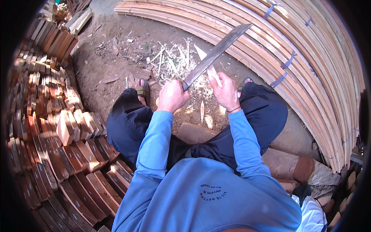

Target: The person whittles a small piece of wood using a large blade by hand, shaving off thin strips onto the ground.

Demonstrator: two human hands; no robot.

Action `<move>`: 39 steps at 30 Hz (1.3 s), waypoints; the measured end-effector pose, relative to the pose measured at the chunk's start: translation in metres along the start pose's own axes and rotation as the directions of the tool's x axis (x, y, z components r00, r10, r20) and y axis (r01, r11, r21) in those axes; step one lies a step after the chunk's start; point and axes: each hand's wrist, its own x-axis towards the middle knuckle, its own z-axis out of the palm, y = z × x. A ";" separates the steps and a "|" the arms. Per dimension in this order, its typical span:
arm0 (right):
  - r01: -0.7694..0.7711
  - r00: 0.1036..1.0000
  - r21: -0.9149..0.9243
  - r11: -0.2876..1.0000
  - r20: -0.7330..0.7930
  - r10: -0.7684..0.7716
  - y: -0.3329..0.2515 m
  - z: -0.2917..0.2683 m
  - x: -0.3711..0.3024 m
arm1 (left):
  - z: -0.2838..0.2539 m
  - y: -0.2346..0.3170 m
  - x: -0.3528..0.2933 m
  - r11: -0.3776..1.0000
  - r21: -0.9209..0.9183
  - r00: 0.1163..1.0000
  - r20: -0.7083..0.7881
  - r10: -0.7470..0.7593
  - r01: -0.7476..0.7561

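Stacked wood blocks (79,152) fill the side from 7 to 10 o'clock, seen from the middle of the view. At 11 o'clock the left hand (172,95) is clamped round the handle of a big knife (219,51), whose blade slants up toward 1 o'clock. Pale shavings (172,62) lie on the dirt (104,58) between 11 and 12 o'clock, and a small pointed wood piece (202,112) lies close to the middle. At 1 o'clock the blade crosses over a pale stick (212,72); whether they touch, I cannot tell. The right hand (227,91), at 2 o'clock, is closed on the stick's lower end. Long curved boards (288,46), tied with strips (289,62), run from 12 to 4 o'clock.
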 end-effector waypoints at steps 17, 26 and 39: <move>0.046 0.994 0.012 0.999 0.101 -0.047 -0.023 -0.017 -0.008 | 0.001 -0.025 0.044 0.955 -0.099 0.918 -0.265 -0.296 0.280; -0.020 1.000 -0.031 0.999 0.003 0.020 -0.014 -0.003 0.004 | -0.019 0.017 -0.001 0.976 -0.209 0.998 -0.014 -0.068 0.064; -0.111 0.986 0.153 0.982 0.138 0.090 0.011 -0.011 0.001 | 0.000 0.012 0.021 0.996 -0.086 0.999 0.027 -0.021 0.024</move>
